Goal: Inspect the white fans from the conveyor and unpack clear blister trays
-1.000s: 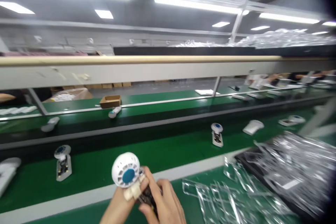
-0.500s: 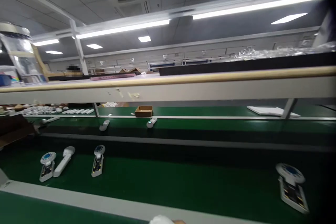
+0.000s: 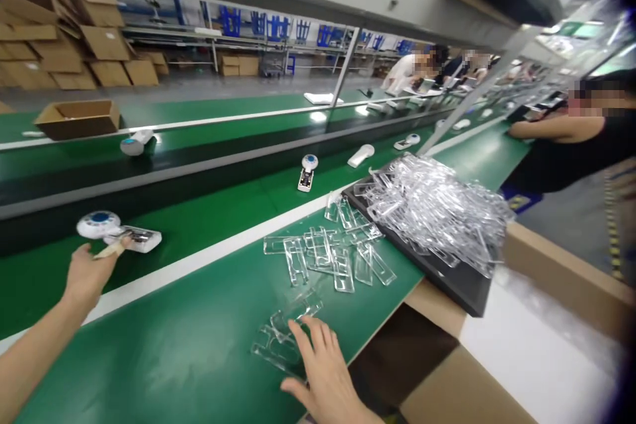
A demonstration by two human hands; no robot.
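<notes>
Fingers near black tray heaped with clear inserts.

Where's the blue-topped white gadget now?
Head view, left side: the blue-topped white gadget lies on the green belt, at the left hand, just beyond the white strip.

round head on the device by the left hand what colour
White with a blue centre on the round head by the left hand, best seen in the head view.

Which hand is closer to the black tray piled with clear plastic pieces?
The right hand, on loose clear plastic pieces, is nearer the black tray. The left hand is farther away, at a white device on the green belt.
</notes>
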